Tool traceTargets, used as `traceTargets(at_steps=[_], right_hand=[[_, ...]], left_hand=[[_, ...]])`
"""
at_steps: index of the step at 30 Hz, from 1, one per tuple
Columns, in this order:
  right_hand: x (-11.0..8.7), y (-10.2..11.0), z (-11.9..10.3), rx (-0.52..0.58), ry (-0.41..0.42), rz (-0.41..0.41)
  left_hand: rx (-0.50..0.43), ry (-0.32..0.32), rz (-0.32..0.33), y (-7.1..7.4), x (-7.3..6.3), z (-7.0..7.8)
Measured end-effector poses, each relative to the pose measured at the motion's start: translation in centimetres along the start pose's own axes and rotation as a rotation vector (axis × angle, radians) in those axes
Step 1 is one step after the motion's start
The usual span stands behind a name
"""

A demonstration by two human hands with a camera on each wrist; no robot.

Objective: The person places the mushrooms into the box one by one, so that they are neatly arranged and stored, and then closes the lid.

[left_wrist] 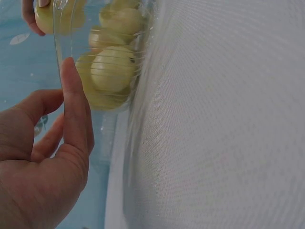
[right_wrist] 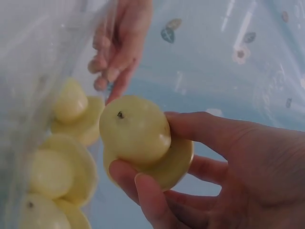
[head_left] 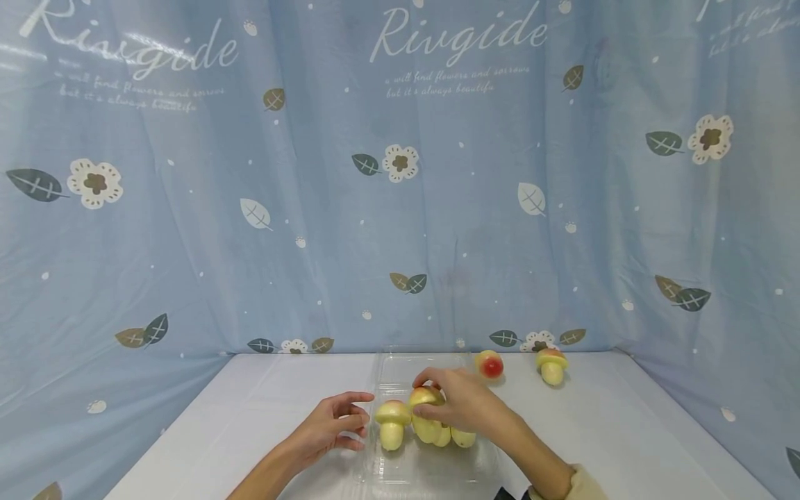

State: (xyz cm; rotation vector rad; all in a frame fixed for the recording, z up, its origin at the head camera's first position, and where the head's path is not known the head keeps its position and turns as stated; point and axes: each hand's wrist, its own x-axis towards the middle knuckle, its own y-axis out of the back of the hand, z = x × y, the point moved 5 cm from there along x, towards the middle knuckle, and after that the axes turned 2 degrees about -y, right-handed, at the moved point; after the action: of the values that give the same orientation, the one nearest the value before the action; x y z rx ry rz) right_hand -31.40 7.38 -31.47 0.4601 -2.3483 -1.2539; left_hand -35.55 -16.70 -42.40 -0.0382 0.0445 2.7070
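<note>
My right hand (head_left: 465,403) grips a toy mushroom (right_wrist: 136,131), yellow with a reddish cap, between thumb and fingers. It is held over a clear plastic container (head_left: 431,472). Inside, at the left, stands another yellow mushroom (head_left: 392,429). More mushrooms (head_left: 464,438) are in the container, partly hidden by my right hand and the held one. At the container's left side is my left hand (head_left: 331,425), fingers loosely bent and holding no mushroom. In the left wrist view its fingertips (left_wrist: 71,78) lie against or very near the clear wall; contact is hard to tell.
Behind the container's right corner lies a mushroom (head_left: 490,364) with a red spot facing forward. Farther right, another mushroom (head_left: 552,368) stands upright on the white table (head_left: 625,444). A blue patterned curtain (head_left: 462,229) hangs at the table's back edge and both sides.
</note>
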Motion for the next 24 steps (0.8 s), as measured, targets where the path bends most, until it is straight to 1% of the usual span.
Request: traceTargets(at_steps=[5,11,17,21,24], right_hand=[[0.3,-1.5,-0.5,0.04,0.004,-0.033],[0.7,-2.8,-0.8,-0.002,-0.001,-0.06],[0.9,-3.7,-1.4,0.002,0.015,-0.097],[0.9,-4.5,-1.6,0.079,-0.016,-0.141],[0.9,-5.0,-1.8,0.09,-0.015,-0.154]], left_hand=[[0.0,-0.003,-0.002,0.0,-0.1,0.1],[-0.009,-0.005,-0.01,0.0,-0.1,0.0],[-0.013,-0.006,-0.022,0.0,-0.2,0.0],[-0.013,-0.01,-0.027,0.0,-0.2,0.1],[-0.013,-0.014,-0.032,0.0,-0.1,0.1]])
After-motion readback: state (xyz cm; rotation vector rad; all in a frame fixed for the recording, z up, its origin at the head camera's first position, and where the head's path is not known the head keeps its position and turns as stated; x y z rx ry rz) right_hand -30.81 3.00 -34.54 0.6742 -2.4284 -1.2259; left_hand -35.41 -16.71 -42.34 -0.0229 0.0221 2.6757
